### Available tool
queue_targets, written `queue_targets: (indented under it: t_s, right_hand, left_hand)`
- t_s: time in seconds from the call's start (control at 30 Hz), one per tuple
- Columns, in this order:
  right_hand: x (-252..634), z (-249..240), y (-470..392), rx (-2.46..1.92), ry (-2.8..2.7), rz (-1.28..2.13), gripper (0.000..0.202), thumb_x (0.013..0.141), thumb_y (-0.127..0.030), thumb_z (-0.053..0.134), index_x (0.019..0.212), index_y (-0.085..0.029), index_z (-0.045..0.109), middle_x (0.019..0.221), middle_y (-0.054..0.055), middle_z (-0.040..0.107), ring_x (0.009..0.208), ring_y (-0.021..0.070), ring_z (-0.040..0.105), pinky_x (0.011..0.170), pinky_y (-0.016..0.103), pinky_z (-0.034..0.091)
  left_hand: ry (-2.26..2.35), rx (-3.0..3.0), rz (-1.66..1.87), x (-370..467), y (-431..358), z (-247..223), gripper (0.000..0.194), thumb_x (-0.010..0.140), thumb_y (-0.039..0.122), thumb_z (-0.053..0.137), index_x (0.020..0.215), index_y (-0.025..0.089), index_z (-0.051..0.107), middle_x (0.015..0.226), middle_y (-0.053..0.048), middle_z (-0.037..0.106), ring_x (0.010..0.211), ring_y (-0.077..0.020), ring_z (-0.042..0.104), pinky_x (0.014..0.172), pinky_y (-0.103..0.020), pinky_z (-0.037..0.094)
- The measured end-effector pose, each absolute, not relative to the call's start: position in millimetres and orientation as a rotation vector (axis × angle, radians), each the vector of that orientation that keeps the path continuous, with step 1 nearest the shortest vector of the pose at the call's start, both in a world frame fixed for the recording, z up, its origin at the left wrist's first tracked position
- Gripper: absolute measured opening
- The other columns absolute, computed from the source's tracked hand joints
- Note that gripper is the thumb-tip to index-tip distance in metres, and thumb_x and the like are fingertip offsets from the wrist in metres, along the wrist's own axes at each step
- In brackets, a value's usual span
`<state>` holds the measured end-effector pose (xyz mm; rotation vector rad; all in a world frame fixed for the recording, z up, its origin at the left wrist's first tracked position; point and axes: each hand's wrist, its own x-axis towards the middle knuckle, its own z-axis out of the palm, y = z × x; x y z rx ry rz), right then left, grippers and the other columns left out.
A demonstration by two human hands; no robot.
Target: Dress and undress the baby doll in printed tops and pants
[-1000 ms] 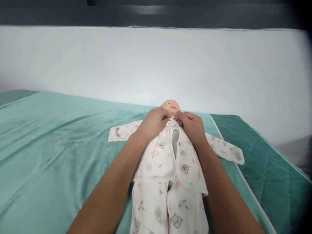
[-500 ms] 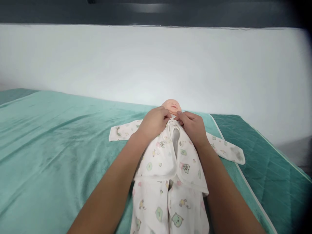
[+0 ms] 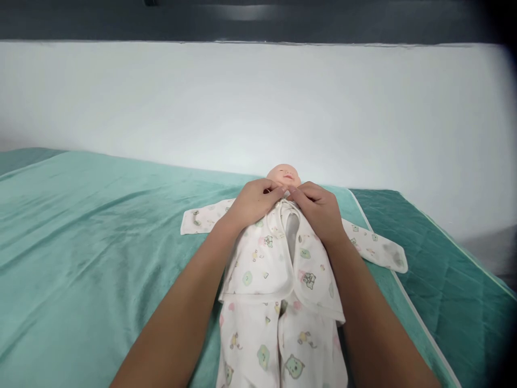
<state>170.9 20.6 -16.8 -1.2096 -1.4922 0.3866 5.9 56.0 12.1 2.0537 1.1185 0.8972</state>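
Observation:
A baby doll (image 3: 284, 173) lies on its back, its head at the far end, in a white printed jacket (image 3: 258, 264) and matching trousers (image 3: 262, 345). Both jacket sleeves spread out sideways. At the neckline, just under the doll's chin, my left hand (image 3: 258, 200) pinches the collar area with thumb and fingers. My right hand (image 3: 317, 207) is closed at the same spot from the other side, its fingertips almost meeting those of my left hand. Below the hands, the jacket front gapes slightly in the middle. What exactly the fingertips grip at the collar is partly hidden.
A light green blanket (image 3: 100, 242) lies under the doll. To the right, past its pale edge, is a darker green quilted cover (image 3: 448, 269). Behind the bed stands a white wall (image 3: 202, 108), with a dark band (image 3: 323, 21) along the top.
My left hand has shifted slightly right, its thumb and fingers closer to my right fingertips at the collar. The doll and clothes lie almost as before.

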Motion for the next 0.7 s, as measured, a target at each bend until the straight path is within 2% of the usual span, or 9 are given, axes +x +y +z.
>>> queue_targets:
  t_s: [0.23, 0.47, 0.7]
  right_hand:
    - [166.5, -17.1, 20.3, -1.220, -1.470, 0.300, 0.034, 0.091, -0.033, 0.056, 0.061, -0.021, 0.065, 0.074, 0.001, 0.065, 0.076, 0.0156, 0.060, 0.075, 0.030, 0.044]
    - [166.3, -18.1, 21.0, -1.248, -1.451, 0.337, 0.035, 0.091, -0.037, 0.057, 0.060, -0.021, 0.064, 0.074, 0.002, 0.065, 0.075, 0.0167, 0.060, 0.074, 0.031, 0.043]
    - [167.1, -18.4, 20.8, -1.298, -1.427, 0.287, 0.036, 0.091, -0.037, 0.056, 0.062, -0.021, 0.067, 0.073, 0.002, 0.067, 0.074, 0.0168, 0.059, 0.073, 0.031, 0.042]
  left_hand:
    - [1.062, 1.940, 0.860, 7.0, 57.3, 11.0, 0.023, 0.083, 0.039, 0.062, 0.095, 0.021, 0.071, 0.094, -0.002, 0.069, 0.080, -0.0144, 0.060, 0.072, -0.027, 0.047]
    - [1.023, 2.143, 0.851, 7.4, 59.3, 12.8, 0.016, 0.084, 0.027, 0.058, 0.083, 0.021, 0.072, 0.105, -0.003, 0.069, 0.087, -0.0161, 0.062, 0.082, -0.030, 0.049]
    - [1.061, 2.159, 0.919, 9.3, 61.5, 6.9, 0.016, 0.086, 0.022, 0.055, 0.084, 0.021, 0.071, 0.104, -0.003, 0.069, 0.091, -0.0167, 0.063, 0.085, -0.030, 0.049]
